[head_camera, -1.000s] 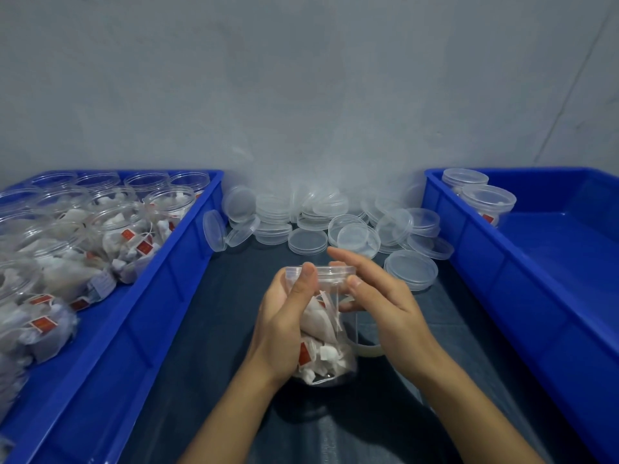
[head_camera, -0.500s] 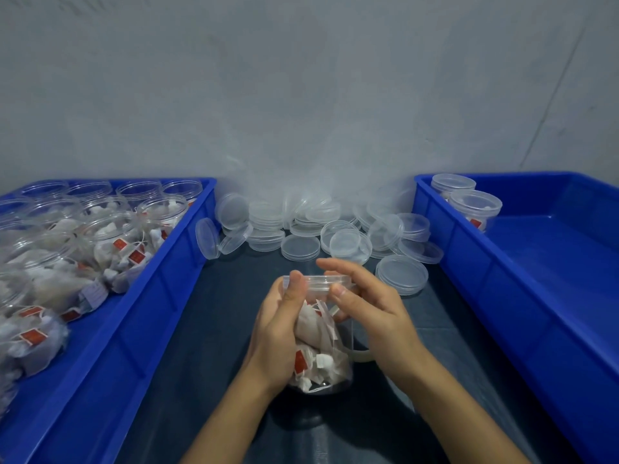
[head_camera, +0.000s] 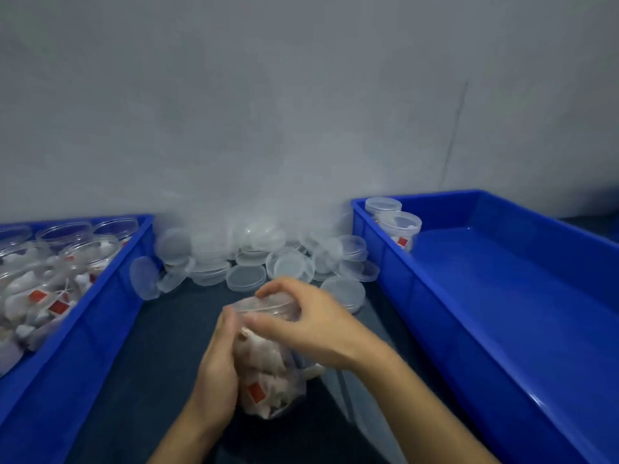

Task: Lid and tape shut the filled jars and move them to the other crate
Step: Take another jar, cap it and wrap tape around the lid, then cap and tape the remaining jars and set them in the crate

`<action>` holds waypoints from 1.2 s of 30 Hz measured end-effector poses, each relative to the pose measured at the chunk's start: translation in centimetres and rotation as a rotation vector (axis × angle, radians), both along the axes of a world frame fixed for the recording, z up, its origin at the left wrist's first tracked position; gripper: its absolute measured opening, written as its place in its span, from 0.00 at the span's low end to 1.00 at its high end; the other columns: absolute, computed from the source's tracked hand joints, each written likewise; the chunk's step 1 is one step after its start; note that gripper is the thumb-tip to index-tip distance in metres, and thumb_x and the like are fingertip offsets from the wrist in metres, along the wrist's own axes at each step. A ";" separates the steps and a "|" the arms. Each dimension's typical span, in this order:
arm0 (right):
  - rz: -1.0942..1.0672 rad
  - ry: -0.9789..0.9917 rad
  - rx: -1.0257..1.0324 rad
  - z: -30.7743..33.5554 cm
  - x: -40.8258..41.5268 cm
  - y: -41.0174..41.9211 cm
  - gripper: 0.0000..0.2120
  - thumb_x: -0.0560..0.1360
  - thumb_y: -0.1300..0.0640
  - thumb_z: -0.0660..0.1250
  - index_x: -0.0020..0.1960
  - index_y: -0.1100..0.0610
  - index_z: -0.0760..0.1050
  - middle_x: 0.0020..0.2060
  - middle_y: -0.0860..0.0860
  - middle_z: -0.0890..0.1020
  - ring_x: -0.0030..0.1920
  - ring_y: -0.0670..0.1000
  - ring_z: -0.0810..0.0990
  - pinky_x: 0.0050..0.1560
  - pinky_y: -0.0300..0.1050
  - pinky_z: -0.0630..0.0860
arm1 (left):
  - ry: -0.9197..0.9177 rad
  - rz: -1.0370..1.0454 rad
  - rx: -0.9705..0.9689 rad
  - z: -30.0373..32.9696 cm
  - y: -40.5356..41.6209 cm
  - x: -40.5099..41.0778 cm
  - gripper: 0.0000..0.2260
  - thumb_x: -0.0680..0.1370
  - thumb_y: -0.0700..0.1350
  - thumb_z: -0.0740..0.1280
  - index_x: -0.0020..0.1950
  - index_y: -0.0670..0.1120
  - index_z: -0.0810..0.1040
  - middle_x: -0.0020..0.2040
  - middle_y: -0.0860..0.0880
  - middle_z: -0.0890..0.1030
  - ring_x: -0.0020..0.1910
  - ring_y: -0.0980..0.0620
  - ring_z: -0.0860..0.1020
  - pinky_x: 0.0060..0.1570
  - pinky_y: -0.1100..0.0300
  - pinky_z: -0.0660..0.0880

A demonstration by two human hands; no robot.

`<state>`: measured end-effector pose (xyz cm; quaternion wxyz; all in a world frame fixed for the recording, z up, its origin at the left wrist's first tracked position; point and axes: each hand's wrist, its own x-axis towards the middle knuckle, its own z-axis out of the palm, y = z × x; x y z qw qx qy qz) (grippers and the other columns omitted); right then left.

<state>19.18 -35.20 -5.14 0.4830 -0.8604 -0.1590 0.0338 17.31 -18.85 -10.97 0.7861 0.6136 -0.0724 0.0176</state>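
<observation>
A clear jar (head_camera: 269,380) filled with white tea bags and red tags stands on the dark mat between two blue crates. My left hand (head_camera: 216,373) grips the jar's left side. My right hand (head_camera: 310,324) curls over the clear lid (head_camera: 268,304) on the jar's mouth, fingers wrapped round its rim. The left crate (head_camera: 100,306) holds several filled jars without lids (head_camera: 90,252). The right crate (head_camera: 502,313) holds two lidded jars (head_camera: 400,227) in its far left corner. Part of a tape roll (head_camera: 313,371) shows behind the jar.
A heap of loose clear lids (head_camera: 246,277) lies against the grey wall between the crates. One lid (head_camera: 345,291) lies just behind my right hand. Dark mat (head_camera: 150,363) covers the table between the crates.
My right hand has closed down over the lid from an open-fingered touch. The view has swung right and the picture is blurred.
</observation>
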 end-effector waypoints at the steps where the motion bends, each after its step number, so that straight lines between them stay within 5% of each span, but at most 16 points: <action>1: -0.022 -0.019 -0.073 0.6 0.1 -0.2 0.28 0.63 0.22 0.70 0.59 0.33 0.76 0.52 0.36 0.82 0.46 0.36 0.83 0.43 0.39 0.82 | -0.028 -0.005 0.004 0.0 -0.3 0.0 0.25 0.84 0.63 0.57 0.67 0.49 0.83 0.59 0.38 0.86 0.58 0.39 0.86 0.52 0.50 0.84; 5: -0.082 -0.108 -0.165 3.4 0.7 -1.2 0.29 0.63 0.27 0.75 0.59 0.37 0.77 0.51 0.38 0.82 0.48 0.37 0.82 0.46 0.39 0.81 | -0.087 0.033 0.048 0.2 -1.6 0.2 0.24 0.84 0.61 0.56 0.77 0.55 0.72 0.67 0.47 0.83 0.64 0.42 0.83 0.62 0.39 0.79; 7: -0.153 -0.165 -0.161 5.2 1.3 -2.2 0.29 0.64 0.29 0.76 0.60 0.39 0.77 0.51 0.41 0.82 0.48 0.38 0.82 0.45 0.38 0.80 | -0.126 0.140 0.168 0.6 -2.5 0.5 0.25 0.77 0.66 0.63 0.73 0.61 0.72 0.67 0.54 0.81 0.64 0.52 0.81 0.62 0.46 0.78; 10: -0.257 -0.230 -0.134 8.2 2.7 -4.1 0.29 0.67 0.33 0.76 0.64 0.40 0.75 0.56 0.45 0.81 0.53 0.44 0.81 0.45 0.39 0.77 | -0.257 0.278 0.374 2.4 -4.5 1.8 0.25 0.74 0.60 0.72 0.70 0.60 0.72 0.64 0.63 0.75 0.63 0.65 0.76 0.60 0.60 0.75; 14: -0.381 -0.312 -0.175 12.1 4.8 -7.1 0.31 0.68 0.36 0.75 0.68 0.44 0.74 0.58 0.47 0.79 0.54 0.49 0.79 0.44 0.43 0.72 | -0.328 0.212 0.416 6.2 -9.0 4.8 0.19 0.80 0.49 0.75 0.69 0.57 0.74 0.64 0.55 0.78 0.60 0.60 0.79 0.59 0.55 0.79; 19: -0.592 -0.326 -0.262 14.1 7.4 -11.7 0.33 0.66 0.39 0.73 0.69 0.46 0.73 0.56 0.49 0.80 0.56 0.54 0.80 0.49 0.47 0.73 | -0.328 0.019 0.514 9.6 -14.7 8.2 0.12 0.81 0.48 0.71 0.65 0.55 0.79 0.59 0.54 0.83 0.56 0.57 0.82 0.60 0.49 0.80; 27: -0.783 -0.259 -0.179 10.2 9.5 -17.6 0.36 0.66 0.38 0.68 0.70 0.51 0.73 0.61 0.53 0.79 0.57 0.56 0.79 0.52 0.51 0.77 | -0.336 -0.238 0.695 9.3 -18.7 11.3 0.20 0.83 0.46 0.66 0.75 0.55 0.73 0.68 0.56 0.79 0.66 0.52 0.78 0.65 0.52 0.74; 32: -0.849 -0.272 -0.131 9.0 9.9 -18.8 0.35 0.66 0.36 0.66 0.70 0.49 0.74 0.63 0.54 0.79 0.56 0.55 0.78 0.51 0.50 0.72 | -0.360 -0.298 0.693 8.8 -19.2 11.8 0.22 0.83 0.49 0.66 0.77 0.57 0.71 0.69 0.60 0.75 0.64 0.59 0.73 0.56 0.63 0.68; 36: -0.901 -0.253 -0.174 8.6 9.7 -19.1 0.34 0.66 0.34 0.63 0.68 0.49 0.75 0.60 0.55 0.79 0.59 0.59 0.78 0.55 0.55 0.78 | -0.373 -0.311 0.706 8.7 -19.5 11.9 0.24 0.82 0.47 0.66 0.78 0.58 0.69 0.73 0.55 0.76 0.66 0.57 0.74 0.61 0.58 0.69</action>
